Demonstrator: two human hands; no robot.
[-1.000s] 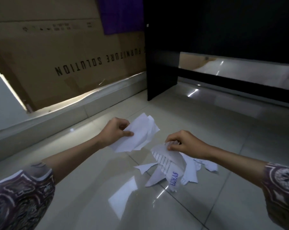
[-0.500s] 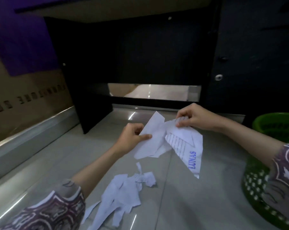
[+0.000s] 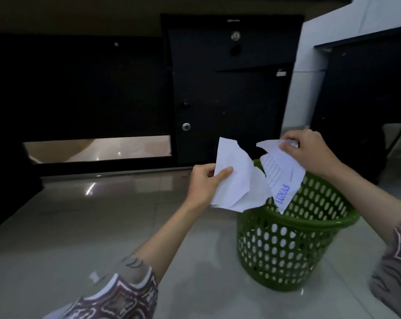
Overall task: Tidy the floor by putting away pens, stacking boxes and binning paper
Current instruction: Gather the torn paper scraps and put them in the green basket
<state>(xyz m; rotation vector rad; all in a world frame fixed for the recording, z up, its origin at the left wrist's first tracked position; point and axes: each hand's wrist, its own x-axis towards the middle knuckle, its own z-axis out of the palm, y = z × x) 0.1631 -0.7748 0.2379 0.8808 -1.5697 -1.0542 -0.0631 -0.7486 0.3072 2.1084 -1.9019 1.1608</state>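
Note:
My left hand [image 3: 205,180] pinches a bunch of torn blank white paper [image 3: 237,178], held just left of and above the rim of a green perforated plastic bin [image 3: 287,245]. My right hand [image 3: 310,153] grips another torn sheet [image 3: 281,178], lined and stamped "LUNAS" in blue, which hangs over the bin's opening. White paper shows through the bin's holes low inside it. The bin stands upright on the pale tiled floor [image 3: 102,226].
A black desk with a locked drawer pedestal [image 3: 229,93] stands right behind the bin. Its dark kneehole is to the left, with a lit gap at floor level. Another dark cabinet [image 3: 365,88] stands at the right against a white wall.
Both hands lifted the paper pieces off the floor and carried them right, over the green bin. The view swung right; the scraps left on the floor are out of sight.

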